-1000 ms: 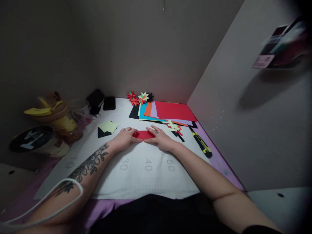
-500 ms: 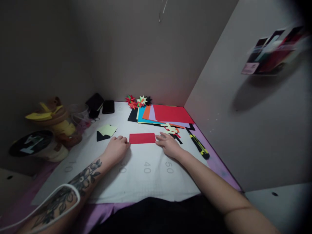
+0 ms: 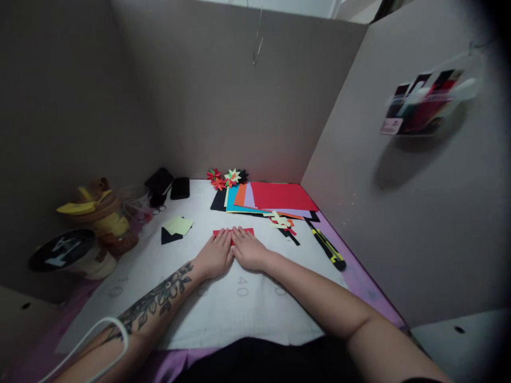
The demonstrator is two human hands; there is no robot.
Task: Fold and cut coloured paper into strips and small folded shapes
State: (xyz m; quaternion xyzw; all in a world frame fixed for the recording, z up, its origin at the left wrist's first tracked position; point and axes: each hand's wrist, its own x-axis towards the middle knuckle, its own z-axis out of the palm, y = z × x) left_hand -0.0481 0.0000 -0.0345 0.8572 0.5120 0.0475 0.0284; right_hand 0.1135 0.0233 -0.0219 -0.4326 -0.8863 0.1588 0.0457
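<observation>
A red paper strip point(image 3: 250, 232) lies flat on the white gridded sheet point(image 3: 255, 314), its far edge and far corners showing. My left hand point(image 3: 215, 255) rests flat on its left part, fingers stretched forward. Pressed flat beside it, my right hand point(image 3: 248, 250) covers the right part of the strip. The two hands touch or nearly touch at the thumbs. Most of the near side of the paper is hidden beneath them.
Pale green paper squares point(image 3: 179, 225) and black paper point(image 3: 171, 236) lie to the left. Coloured sheets point(image 3: 283, 197), folded paper stars point(image 3: 232, 176) and paper scraps point(image 3: 279, 219) are at the back. A yellow-black utility knife point(image 3: 329, 249) lies right; a phone point(image 3: 180, 188) is back left.
Both hands have moved inward from the ends of the red paper strip onto its middle and now lie flat on it. The camera view has tilted up slightly.
</observation>
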